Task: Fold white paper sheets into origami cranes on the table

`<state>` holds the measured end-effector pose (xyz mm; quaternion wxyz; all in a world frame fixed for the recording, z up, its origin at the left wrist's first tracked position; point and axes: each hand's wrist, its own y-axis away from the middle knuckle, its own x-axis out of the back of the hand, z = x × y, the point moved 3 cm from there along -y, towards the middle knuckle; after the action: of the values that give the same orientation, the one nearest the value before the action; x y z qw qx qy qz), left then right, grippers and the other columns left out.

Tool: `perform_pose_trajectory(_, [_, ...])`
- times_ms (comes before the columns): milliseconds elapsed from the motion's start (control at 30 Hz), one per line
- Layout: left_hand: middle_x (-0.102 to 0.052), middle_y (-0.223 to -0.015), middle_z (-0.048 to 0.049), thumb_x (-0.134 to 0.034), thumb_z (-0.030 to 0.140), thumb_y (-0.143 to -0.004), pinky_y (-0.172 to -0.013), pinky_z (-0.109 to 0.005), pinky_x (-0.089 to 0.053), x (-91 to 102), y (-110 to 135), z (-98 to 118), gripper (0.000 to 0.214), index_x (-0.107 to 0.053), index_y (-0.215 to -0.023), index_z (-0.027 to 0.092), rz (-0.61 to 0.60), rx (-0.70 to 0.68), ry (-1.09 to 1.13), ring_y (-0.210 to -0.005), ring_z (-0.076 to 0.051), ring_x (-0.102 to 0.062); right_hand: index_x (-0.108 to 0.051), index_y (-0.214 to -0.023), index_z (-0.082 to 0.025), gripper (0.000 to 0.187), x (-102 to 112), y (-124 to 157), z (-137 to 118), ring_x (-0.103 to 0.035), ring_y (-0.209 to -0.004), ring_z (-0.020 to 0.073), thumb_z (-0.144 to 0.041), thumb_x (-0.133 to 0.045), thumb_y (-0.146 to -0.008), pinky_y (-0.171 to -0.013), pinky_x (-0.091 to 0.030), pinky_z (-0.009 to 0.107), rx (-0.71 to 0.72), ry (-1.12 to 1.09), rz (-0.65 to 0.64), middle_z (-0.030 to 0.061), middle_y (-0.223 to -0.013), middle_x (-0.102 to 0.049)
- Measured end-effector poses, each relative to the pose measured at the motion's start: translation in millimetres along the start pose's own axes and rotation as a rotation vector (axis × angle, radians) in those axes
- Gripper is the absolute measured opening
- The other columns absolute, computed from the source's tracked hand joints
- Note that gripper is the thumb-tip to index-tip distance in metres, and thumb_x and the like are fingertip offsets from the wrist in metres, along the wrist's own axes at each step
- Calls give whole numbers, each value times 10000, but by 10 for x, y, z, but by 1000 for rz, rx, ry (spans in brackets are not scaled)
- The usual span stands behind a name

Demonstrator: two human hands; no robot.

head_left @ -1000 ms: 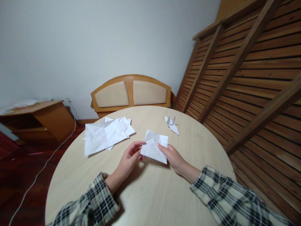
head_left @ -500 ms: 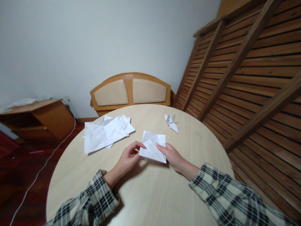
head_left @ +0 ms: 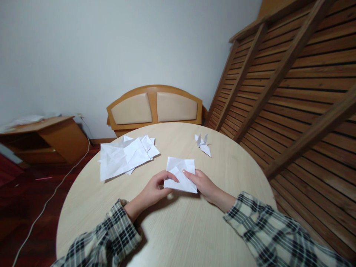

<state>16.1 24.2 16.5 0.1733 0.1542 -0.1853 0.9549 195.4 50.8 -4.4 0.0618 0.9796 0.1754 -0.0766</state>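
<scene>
left of the grip and a little beyond it, creased white paper sheets (head_left: pixel 125 157) lie overlapping on the round wooden table (head_left: pixel 191 230). beyond the grip to the right, a white origami crane (head_left: pixel 204 146) rests on the same top. farther off, past the table's far rim, a padded headboard (head_left: pixel 154 107) stands near the wall (head_left: pixel 125 44); a slatted wooden panel (head_left: pixel 303 100) leans to the right, and a wooden cabinet (head_left: pixel 57 139) and a white cable (head_left: pixel 55 191) are well to the left. the fingers cover parts of the held paper's two sides.

compared with half a second ago, the left index finger reaches farther in over the paper, and the paper's far edge lies more level; the sheets and crane stay put.

the folded white paper (head_left: pixel 182 185) sits between the two hands, its far edge running nearly left to right and its near right corner pointing toward the person. it looks close to square, so a long axis is hard to name. the left hand (head_left: pixel 155 187) pinches its left side, and the right hand (head_left: pixel 205 185) grasps its right, thumb on top. whether it touches the table cannot be told.
</scene>
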Motion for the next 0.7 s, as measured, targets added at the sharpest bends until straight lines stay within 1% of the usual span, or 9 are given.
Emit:
perform_pose_trajectory(67, [-646, -906, -51, -616, 173, -745, -744, -302, -433, 2, -4, 22, 179, -681, -911, 180, -4, 2, -32, -842, -187, -576, -684, -917, -144, 438, -4, 2, 1, -642, -759, 190, -536, -730, -727, -690, -475, 309, -3, 11, -3, 91, -907, -728])
perform_pose_trajectory(167, [-657, -875, -55, -662, 268, -782, -738, -302, -433, 5, -11, 49, 147, -685, -890, 172, 8, 23, -45, -813, -184, -576, -683, -919, -139, 443, -9, 6, 1, -645, -788, 195, -542, -715, -738, -702, -477, 311, 3, 19, -14, 100, -931, -724])
perform_pose_trajectory(300, [-635, -787, -37, -655, 386, -819, -669, -283, -426, 1, -23, 25, 227, -657, -842, 160, 40, 79, -12, -714, -161, -549, -683, -931, -125, 466, -6, 6, -3, -641, -795, 198, -547, -718, -736, -728, -477, 326, 32, 68, -20, 110, -937, -724])
perform_pose_trajectory(400, [-602, -740, -18, -635, 417, -821, -639, -273, -418, 0, -34, -13, 259, -623, -801, 159, 70, 96, 24, -674, -150, -519, -687, -921, -131, 457, -17, 14, -17, -635, -796, 200, -549, -717, -737, -733, -479, 330, 59, 128, -33, 97, -916, -726])
perform_pose_trajectory(500, [-581, -734, -13, -641, 434, -807, -616, -265, -406, 10, -38, -46, 280, -602, -800, 157, 114, 124, 40, -668, -149, -504, -690, -895, -149, 414, -47, 32, -44, -625, -784, 193, -538, -706, -754, -726, -480, 323, 101, 166, -81, 73, -887, -723])
perform_pose_trajectory(533, [-575, -733, -12, -650, 436, -799, -610, -264, -402, 15, -38, -54, 285, -599, -806, 156, 130, 134, 38, -668, -150, -502, -689, -883, -153, 398, -55, 39, -50, -617, -762, 186, -533, -699, -763, -707, -477, 315, 111, 183, -94, 67, -869, -719])
perform_pose_trajectory(600, [-560, -723, -8, -668, 439, -784, -599, -261, -397, 22, -36, -63, 292, -592, -811, 158, 156, 148, 34, -663, -150, -497, -683, -840, -155, 379, -60, 52, -53, -581, -666, 163, -529, -684, -779, -616, -453, 291, 107, 230, -102, 53, -784, -693])
perform_pose_trajectory(700, [-544, -710, 3, -684, 440, -777, -589, -255, -389, 26, -36, -63, 298, -574, -800, 164, 182, 155, 33, -655, -147, -489, -649, -748, -163, 371, -55, 65, -42, -477, -509, 124, -531, -670, -790, -473, -363, 256, 71, 290, -95, 18, -617, -603])
